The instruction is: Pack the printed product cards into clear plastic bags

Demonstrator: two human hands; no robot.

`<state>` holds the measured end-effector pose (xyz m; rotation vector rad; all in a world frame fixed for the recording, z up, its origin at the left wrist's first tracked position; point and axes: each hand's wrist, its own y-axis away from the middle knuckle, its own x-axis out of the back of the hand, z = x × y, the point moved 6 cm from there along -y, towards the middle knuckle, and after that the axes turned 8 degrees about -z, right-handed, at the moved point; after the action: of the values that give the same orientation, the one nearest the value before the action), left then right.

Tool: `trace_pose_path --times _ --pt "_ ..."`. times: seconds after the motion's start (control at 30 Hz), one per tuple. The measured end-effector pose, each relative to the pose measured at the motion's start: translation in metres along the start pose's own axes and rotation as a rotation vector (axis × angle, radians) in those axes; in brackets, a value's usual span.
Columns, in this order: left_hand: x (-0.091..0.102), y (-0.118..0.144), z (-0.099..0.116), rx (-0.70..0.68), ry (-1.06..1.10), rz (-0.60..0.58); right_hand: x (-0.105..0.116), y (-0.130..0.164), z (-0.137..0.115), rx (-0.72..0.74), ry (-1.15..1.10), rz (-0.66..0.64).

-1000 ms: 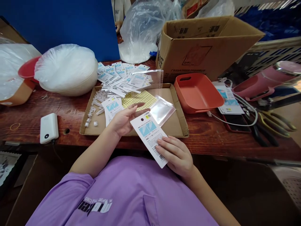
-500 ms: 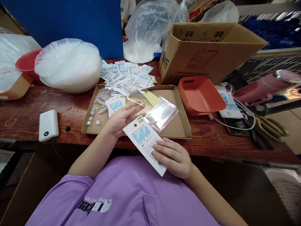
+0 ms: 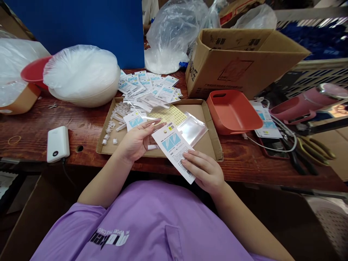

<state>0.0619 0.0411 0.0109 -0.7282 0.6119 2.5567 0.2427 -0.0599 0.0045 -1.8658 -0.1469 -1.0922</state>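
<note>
Just above the near edge of the dark reddish-brown wooden table [image 3: 85,127], the person's right hand [image 3: 206,172] grasps a white rectangular printed card with a blue picture [image 3: 174,150], fingers laid over its near right corner (the thumb is out of sight beneath). From where I stand, that one-cornered hold looks the weak point: if the fingers slackened, the card could tip and slide off the table's edge toward the purple shirt [image 3: 141,217]. A knock from the left hand [image 3: 134,143] against the punched end might bend it, too, and a careless sweep there could scatter the small clear plastic pieces [image 3: 119,110] at the left of the shallow brown cardboard tray [image 3: 208,144]. The card lies slantwise, reaching far and left from the right hand, its far end just beside the left fingertips. That left hand is half curled, palm turned inward; whether it pinches some clear film, I cannot tell. Beyond the card, inside the tray, lie a stack of shiny transparent plastic bags [image 3: 193,128] and a yellow dotted sheet [image 3: 172,115].
</note>
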Motion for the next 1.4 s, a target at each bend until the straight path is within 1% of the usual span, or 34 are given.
trace_pose_path --times 0.1,0.17,0.27,0.33,0.43,0.53,0.7,0.8,0.87,0.93,1.0,1.1,1.2,1.33,1.4 --pt "0.004 0.002 0.006 -0.027 -0.015 0.038 -0.001 -0.001 0.0 0.011 0.072 -0.02" --pt "0.007 0.004 0.011 -0.022 -0.034 0.058 0.0 -0.002 0.004 -0.001 0.079 -0.04" --pt "0.008 0.006 0.015 -0.001 -0.051 0.057 0.004 -0.005 0.01 -0.02 0.06 -0.041" --pt "0.009 0.006 0.017 -0.012 -0.042 0.055 0.005 -0.008 0.011 -0.02 0.058 -0.034" --pt "0.008 0.006 0.017 -0.06 -0.024 0.063 0.003 -0.013 0.005 -0.02 0.112 -0.008" --pt "0.006 0.005 0.017 -0.12 -0.017 0.079 -0.002 -0.019 -0.008 -0.025 0.184 0.019" --pt "0.001 0.006 0.015 -0.148 -0.005 0.131 -0.015 -0.03 -0.027 -0.01 0.194 0.008" --pt "0.002 0.006 0.016 -0.183 0.035 0.125 -0.018 -0.034 -0.029 -0.001 0.182 0.019" --pt "0.004 0.005 0.019 -0.189 0.038 0.103 -0.02 -0.036 -0.025 -0.005 0.119 0.019" --pt "0.009 0.005 0.023 -0.16 0.017 0.076 -0.021 -0.036 -0.019 -0.01 0.027 0.013" --pt "0.014 0.005 0.025 -0.085 -0.022 0.04 -0.02 -0.035 -0.015 0.013 -0.04 0.012" --pt "0.021 0.008 0.027 0.027 -0.086 -0.024 -0.019 -0.034 -0.011 0.054 -0.078 -0.001" --pt "0.025 0.009 0.029 0.036 -0.105 -0.045 -0.019 -0.034 -0.01 0.057 -0.045 -0.021" --pt "0.023 0.008 0.023 0.03 -0.066 -0.033 -0.02 -0.034 -0.014 0.076 0.092 -0.006" --pt "0.021 0.005 0.018 -0.015 -0.069 -0.02 -0.023 -0.035 -0.014 0.049 0.107 -0.004"
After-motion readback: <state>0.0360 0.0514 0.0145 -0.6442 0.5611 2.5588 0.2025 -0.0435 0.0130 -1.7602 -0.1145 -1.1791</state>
